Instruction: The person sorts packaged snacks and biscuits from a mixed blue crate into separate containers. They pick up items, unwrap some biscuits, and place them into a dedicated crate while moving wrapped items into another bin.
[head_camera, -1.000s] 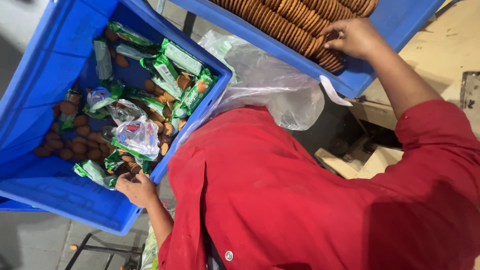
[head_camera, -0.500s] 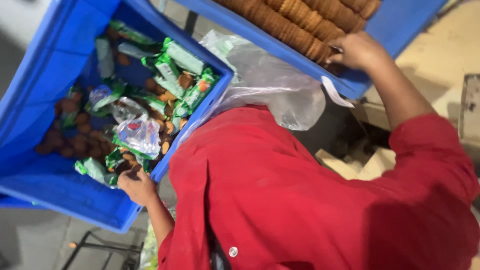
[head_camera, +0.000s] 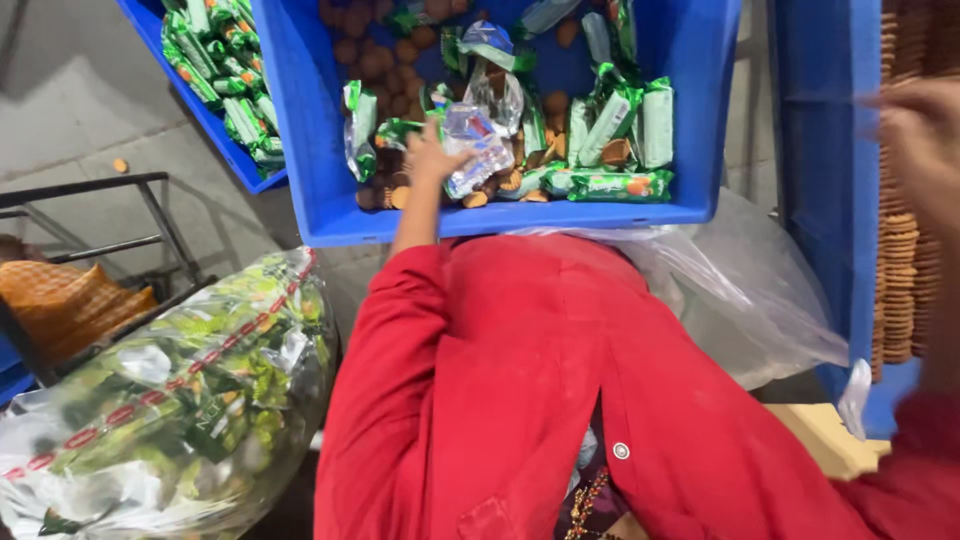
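Overhead, a blue crate (head_camera: 310, 150) at twelve o'clock holds loose biscuits (head_camera: 385, 60) and green packets (head_camera: 620, 185). At three o'clock, a second crate (head_camera: 820, 150) carries stacked biscuits (head_camera: 900, 260). Left hand (head_camera: 432, 155) rests on a clear wrapper (head_camera: 475, 150), fingers loosely around it; right hand (head_camera: 920, 140) is blurred, grip unclear.

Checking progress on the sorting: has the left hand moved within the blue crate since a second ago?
Yes. The left hand went from the blue crate's near rim further in, onto a clear wrapper.
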